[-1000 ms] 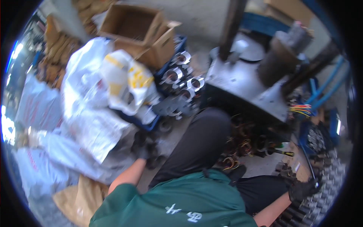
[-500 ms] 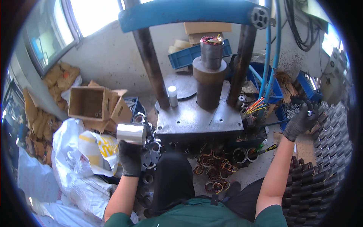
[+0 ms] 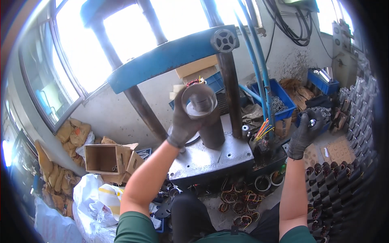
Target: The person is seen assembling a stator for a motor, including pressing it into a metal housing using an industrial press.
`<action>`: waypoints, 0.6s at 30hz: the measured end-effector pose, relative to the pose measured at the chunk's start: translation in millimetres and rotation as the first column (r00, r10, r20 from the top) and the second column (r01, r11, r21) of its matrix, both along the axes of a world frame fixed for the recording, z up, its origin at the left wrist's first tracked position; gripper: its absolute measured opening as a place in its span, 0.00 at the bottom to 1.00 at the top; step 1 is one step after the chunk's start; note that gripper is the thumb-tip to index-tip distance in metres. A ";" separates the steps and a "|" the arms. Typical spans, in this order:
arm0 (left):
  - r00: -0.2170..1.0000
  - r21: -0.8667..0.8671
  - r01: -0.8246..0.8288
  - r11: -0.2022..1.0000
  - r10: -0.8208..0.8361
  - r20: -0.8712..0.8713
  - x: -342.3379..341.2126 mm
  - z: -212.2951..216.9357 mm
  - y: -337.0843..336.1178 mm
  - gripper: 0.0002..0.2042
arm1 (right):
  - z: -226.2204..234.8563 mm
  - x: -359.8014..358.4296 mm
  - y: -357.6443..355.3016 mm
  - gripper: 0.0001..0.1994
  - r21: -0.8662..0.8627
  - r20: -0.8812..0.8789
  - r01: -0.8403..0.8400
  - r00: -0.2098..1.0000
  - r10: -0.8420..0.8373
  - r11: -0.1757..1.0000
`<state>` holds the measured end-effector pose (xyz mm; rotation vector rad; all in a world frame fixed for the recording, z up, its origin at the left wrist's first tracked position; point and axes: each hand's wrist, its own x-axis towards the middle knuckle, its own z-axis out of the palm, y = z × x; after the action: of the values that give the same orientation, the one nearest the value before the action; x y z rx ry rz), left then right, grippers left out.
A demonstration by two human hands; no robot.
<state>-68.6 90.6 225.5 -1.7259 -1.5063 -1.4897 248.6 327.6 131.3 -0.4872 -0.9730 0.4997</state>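
Observation:
My left hand, in a dark glove, is closed around a hollow metal sleeve and holds it up over the press. The sleeve's open end faces me, and part of a wound stator shows through it. Red and yellow windings of that stator stick up behind the sleeve's rim. Below them a thick dark steel post stands on the press plate. Off to the right, my gloved right hand is closed around a lever with a shiny round end.
A blue crossbeam and dark columns frame the press. Stacked dark cylinders stand at right. Wound coils lie on the floor by my legs. At left are a cardboard box and white bags; blue bins sit behind.
My left hand has carried the sleeve up and right, from beside the press to over the stator. My view has tilted up. My right hand stays on the lever.

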 end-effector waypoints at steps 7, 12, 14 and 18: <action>0.975 -0.016 -0.097 0.995 0.098 0.198 -64.7 51.9 97.3 0.53 | 0.4 3.0 -4.4 0.17 0.050 0.055 0.035 0.998 -0.038 0.998; 0.851 -0.044 0.029 0.999 -0.001 0.526 -91.9 59.7 107.7 0.43 | 17.2 19.3 -17.5 0.07 -0.052 0.137 -0.034 0.990 0.041 0.998; 0.812 -0.069 0.022 0.997 0.022 0.583 -95.5 61.2 108.3 0.41 | 30.3 35.0 -20.8 0.07 -0.063 0.257 -0.015 0.966 0.030 0.998; 0.768 -0.050 0.008 0.999 0.026 0.640 -95.9 58.8 110.0 0.41 | 46.9 61.6 -30.5 0.07 -0.151 0.375 -0.155 0.905 0.201 0.976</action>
<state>-164.5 200.6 284.3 -1.2683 -1.8692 -2.2004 310.2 297.1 178.2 -0.6215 -1.3851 0.6426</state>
